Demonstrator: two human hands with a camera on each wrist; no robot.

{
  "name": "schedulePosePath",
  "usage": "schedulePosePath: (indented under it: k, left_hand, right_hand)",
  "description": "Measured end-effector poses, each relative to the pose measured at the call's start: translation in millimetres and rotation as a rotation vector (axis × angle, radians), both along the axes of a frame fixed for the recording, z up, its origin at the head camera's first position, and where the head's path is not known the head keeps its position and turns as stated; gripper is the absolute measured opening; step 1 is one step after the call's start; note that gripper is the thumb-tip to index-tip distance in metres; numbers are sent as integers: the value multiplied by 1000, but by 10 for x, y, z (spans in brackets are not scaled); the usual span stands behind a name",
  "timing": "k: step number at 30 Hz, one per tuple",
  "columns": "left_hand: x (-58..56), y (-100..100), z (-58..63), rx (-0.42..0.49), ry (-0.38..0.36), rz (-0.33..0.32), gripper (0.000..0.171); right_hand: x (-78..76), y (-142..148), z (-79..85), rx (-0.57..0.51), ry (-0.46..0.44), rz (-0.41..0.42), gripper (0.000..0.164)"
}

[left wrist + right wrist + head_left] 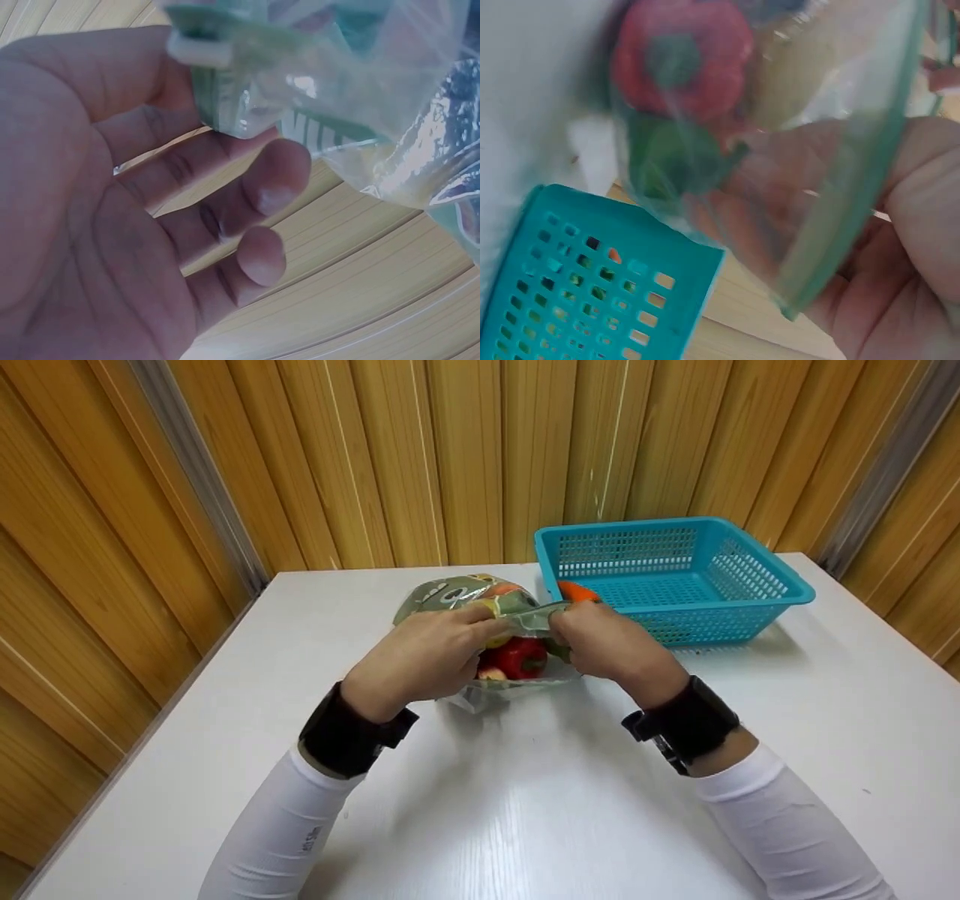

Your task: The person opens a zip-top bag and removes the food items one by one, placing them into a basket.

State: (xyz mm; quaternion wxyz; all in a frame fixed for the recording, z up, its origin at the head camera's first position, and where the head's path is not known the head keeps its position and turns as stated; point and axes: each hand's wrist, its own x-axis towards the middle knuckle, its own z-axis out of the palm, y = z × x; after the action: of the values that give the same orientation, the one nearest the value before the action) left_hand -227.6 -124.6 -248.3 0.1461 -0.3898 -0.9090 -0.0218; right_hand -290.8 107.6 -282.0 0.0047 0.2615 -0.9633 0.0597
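A clear zip-top bag (pixel 532 619) with green printing lies in the middle of the table. Inside it are a red bell pepper (pixel 523 658), a green pepper (pixel 671 154) and something yellow. My left hand (pixel 431 649) pinches the left part of the bag's rim between thumb and index finger, its other fingers loosely bent in the left wrist view. On the other side my right hand (pixel 604 639) grips the rim, the green zip strip crossing the hand in the right wrist view and the fingers showing through the film. The bag's mouth faces me.
A turquoise perforated basket (pixel 772 604) stands just behind and right of my right hand. Something orange (pixel 577 591) shows at its left corner, and orange and green bits show through its holes. A wood-panelled wall (pixel 465 465) rises behind the white table (pixel 480 825).
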Motion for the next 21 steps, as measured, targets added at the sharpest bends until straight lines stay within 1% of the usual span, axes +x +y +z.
schedulePosePath:
  k: [4, 8, 12, 16, 19, 21]
  left_hand:
    - [-5, 6, -12, -1, -5, 13, 43]
    - [-1, 8, -17, 5, 0, 22, 45]
    - [-1, 15, -28, 16, 28, 6, 45]
    - [-2, 23, -42, 20, 56, -8, 41]
    - [-2, 25, -49, 19, 62, -8, 41]
    - [-1, 25, -49, 15, 55, 4, 43]
  right_hand:
    - [31, -53, -83, 81, 82, 31, 20]
    - [57, -83, -131, 77, 126, 18, 20]
    - [68, -80, -157, 66, 168, 21, 18]
    - [53, -79, -184, 67, 171, 32, 20]
    - [37, -96, -199, 82, 131, 24, 25]
    - [31, -112, -207, 97, 111, 28, 28]
